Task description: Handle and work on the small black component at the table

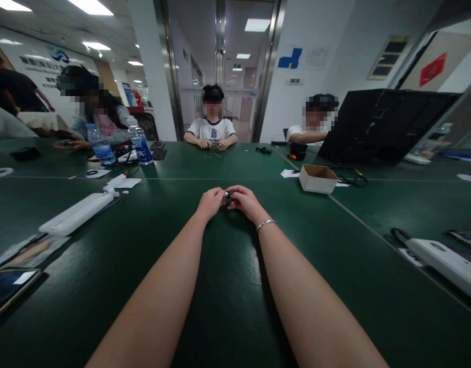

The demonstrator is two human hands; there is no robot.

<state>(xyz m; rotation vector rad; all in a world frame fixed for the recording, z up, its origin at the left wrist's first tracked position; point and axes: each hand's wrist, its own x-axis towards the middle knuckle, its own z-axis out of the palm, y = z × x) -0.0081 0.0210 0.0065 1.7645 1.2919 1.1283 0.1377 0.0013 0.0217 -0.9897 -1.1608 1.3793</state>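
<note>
Over the green tabletop (223, 286) both my arms reach forward, and the hands meet in the middle. A small black piece with a silvery end (229, 194) lies between them, too small for me to tell its kind. My right hand (246, 200), with a silver bracelet (266, 224) at the wrist, pinches its black part between thumb and fingers. My left hand (212, 202) is closed at the silvery end, its fingertips partly hidden.
Left are a white power strip (76, 214), a phone (10, 291) and two bottles (140, 144). At right stand an open cardboard box (317, 180), a black monitor (384, 128) and another white power strip (446, 263). Several people sit across the table.
</note>
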